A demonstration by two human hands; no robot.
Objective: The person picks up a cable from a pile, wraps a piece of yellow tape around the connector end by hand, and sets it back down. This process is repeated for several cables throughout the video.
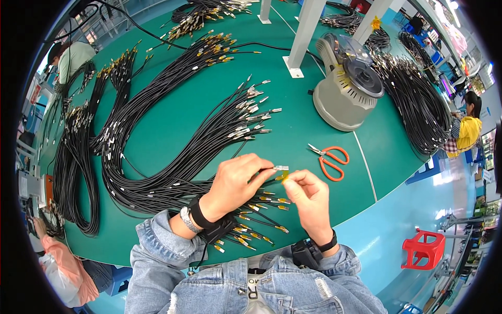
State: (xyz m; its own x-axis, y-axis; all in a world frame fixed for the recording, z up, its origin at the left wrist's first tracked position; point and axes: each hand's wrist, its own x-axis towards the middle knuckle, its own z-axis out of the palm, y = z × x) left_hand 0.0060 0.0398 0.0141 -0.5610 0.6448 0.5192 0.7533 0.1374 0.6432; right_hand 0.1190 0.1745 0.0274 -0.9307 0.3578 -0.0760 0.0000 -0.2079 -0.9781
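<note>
My left hand [239,182] pinches a black cable near its end, where a small silver connector [282,168] sticks out past the fingertips. Close beside it, my right hand [309,201] is closed, thumb against index finger, on a small yellow piece [285,177] that looks like tape or film. Whether that piece touches the connector, I cannot tell. Under and left of my hands curves a thick bundle of black cables [157,180]. Bare silver connectors [251,112] fan out at its far end, while yellow-wrapped ends [256,206] lie close to my body.
Orange-handled scissors [331,161] lie right of my hands on the green table [293,131]. Behind them stands a grey machine [345,94] with a round black disc. More cable bundles lie at left [78,167] and far right [413,99]. A red stool [424,249] stands on the floor; other people sit nearby.
</note>
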